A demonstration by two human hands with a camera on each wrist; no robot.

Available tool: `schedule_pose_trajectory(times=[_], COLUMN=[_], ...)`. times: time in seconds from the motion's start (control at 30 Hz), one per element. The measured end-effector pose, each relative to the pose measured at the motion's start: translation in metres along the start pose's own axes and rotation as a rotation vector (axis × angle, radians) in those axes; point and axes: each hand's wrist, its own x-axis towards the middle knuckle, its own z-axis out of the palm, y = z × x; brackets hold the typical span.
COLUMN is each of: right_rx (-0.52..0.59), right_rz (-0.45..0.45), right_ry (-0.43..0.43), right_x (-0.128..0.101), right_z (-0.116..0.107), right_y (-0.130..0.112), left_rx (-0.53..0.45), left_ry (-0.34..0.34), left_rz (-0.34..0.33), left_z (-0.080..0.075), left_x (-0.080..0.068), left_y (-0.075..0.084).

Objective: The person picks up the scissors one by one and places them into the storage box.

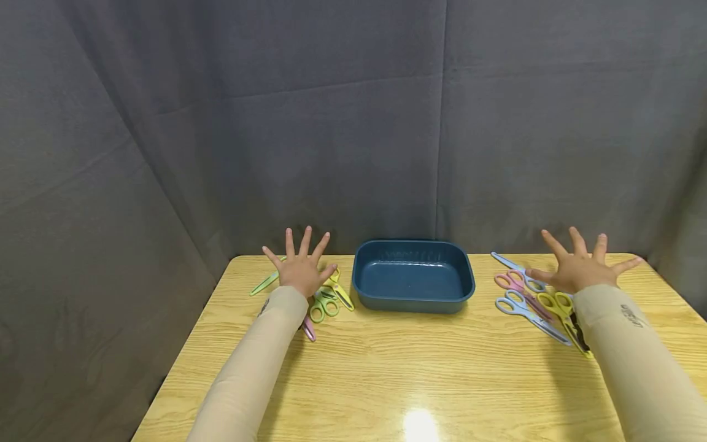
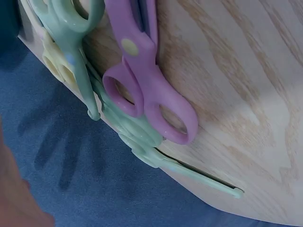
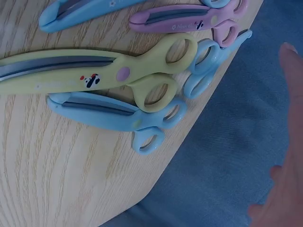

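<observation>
My left hand (image 1: 300, 271) hovers with fingers spread above a pile of children's scissors at the table's left. In the left wrist view this pile shows purple scissors (image 2: 147, 80), green scissors (image 2: 71, 39) and part of a yellow pair (image 2: 67, 75). Over the right-hand pile, my right hand (image 1: 587, 271) is likewise spread and holds nothing. Yellow scissors (image 3: 110, 79), blue scissors (image 3: 124, 119) and pink scissors (image 3: 180, 18) lie overlapping there in the right wrist view. Each hand and sleeve hides part of its pile in the head view.
Between the two piles, a dark blue rectangular tub (image 1: 414, 306) stands near the table's far edge. The light wooden table (image 1: 386, 368) ends at a grey curtain (image 1: 342, 135) behind and at the left.
</observation>
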Motion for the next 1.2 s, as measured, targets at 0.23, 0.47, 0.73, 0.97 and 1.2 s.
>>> schedule_pose_trajectory(times=[0.23, 0.47, 0.73, 0.97, 1.2], right_rx=[0.016, 0.045, 0.060, 0.061, 0.062], right_rz=[-0.014, -0.057, -0.136, -0.241, -0.371], right_ry=[-0.034, -0.046, -0.007, 0.029, 0.055], right_x=[0.000, 0.001, -0.010, -0.018, -0.021], right_z=[0.002, -0.003, 0.001, 0.006, 0.023], right_y=[-0.001, -0.010, -0.008, -0.019, -0.026], left_rx=[0.004, -0.014, -0.076, -0.121, -0.135], left_ry=[-0.026, 0.008, 0.036, 0.024, 0.046], left_rz=[-0.010, -0.008, 0.040, 0.075, 0.153], left_z=[0.000, -0.004, -0.004, -0.003, 0.000], left_x=[-0.003, -0.008, -0.018, -0.028, -0.039], left_y=[0.000, 0.001, 0.014, 0.025, 0.039])
